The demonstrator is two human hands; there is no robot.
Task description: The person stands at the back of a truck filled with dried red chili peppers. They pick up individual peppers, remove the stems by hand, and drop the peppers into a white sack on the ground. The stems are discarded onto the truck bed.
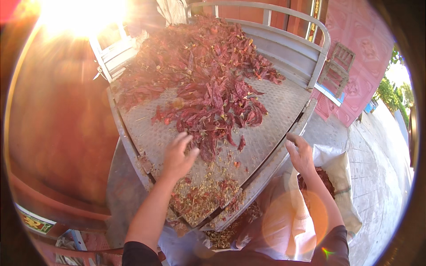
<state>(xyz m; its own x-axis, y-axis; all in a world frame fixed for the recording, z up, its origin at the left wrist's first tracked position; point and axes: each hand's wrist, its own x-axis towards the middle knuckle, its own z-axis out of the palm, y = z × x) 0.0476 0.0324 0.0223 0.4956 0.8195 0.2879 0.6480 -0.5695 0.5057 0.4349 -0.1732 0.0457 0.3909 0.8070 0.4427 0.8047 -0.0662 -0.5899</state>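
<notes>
A large heap of dried red chili peppers [199, 63] lies on a metal cargo bed [279, 99], spreading towards me. My left hand [181, 154] is at the near left edge of the peppers, fingers apart, with nothing seen in it. Out past the bed's right edge, my right hand [299, 151] hangs with fingers apart and bent, also holding nothing that I can see. Below it stands an open white woven sack [342, 176] with dark red contents [321, 179]. Loose seeds and pepper scraps [203, 196] cover the bed's near corner.
Metal rails [289, 40] border the bed's far side. A worn wooden chair [337, 68] stands by the pink tiled wall [369, 50] at right. Paved ground [376, 156] stretches beyond the sack. More debris [229, 229] lies low, between my legs. Bright sun glare washes out the upper left.
</notes>
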